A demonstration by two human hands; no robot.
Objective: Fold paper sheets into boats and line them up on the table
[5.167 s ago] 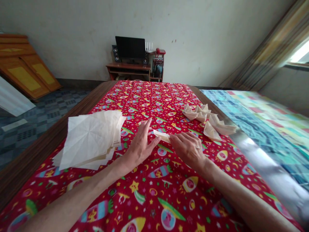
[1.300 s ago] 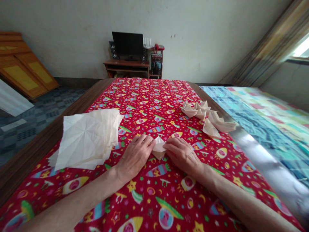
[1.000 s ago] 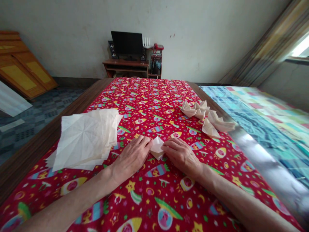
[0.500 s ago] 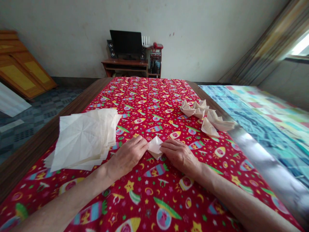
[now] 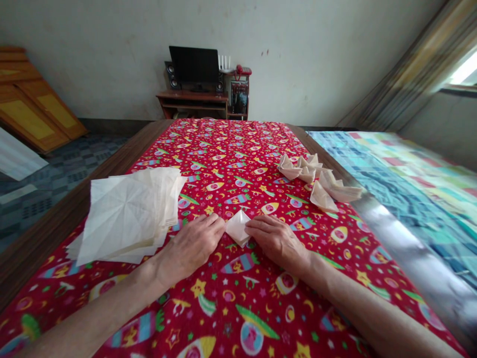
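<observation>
A small folded white paper square (image 5: 237,228) lies on the red patterned cloth, one corner toward me. My left hand (image 5: 201,238) has its fingers pressed together at the paper's left corner, pinching it. The fingers of my right hand (image 5: 274,238) are closed on its right corner. Left of my left hand, a stack of creased white paper sheets (image 5: 122,214) lies spread unevenly. Several folded cream paper pieces (image 5: 323,196) with pointed tips sit to the right, beyond my right hand.
The red cloth (image 5: 238,164) covers most of a dark wooden table (image 5: 122,156). Against the wall stands a desk (image 5: 194,98) with a monitor (image 5: 196,65). A bed (image 5: 402,174) with a checked cover is on the right, a wooden cabinet (image 5: 40,104) on the left.
My left hand has shifted slightly left and down. The folded paper's left part now lies flatter and wider, with its lower layer less visible. My right hand has barely moved.
</observation>
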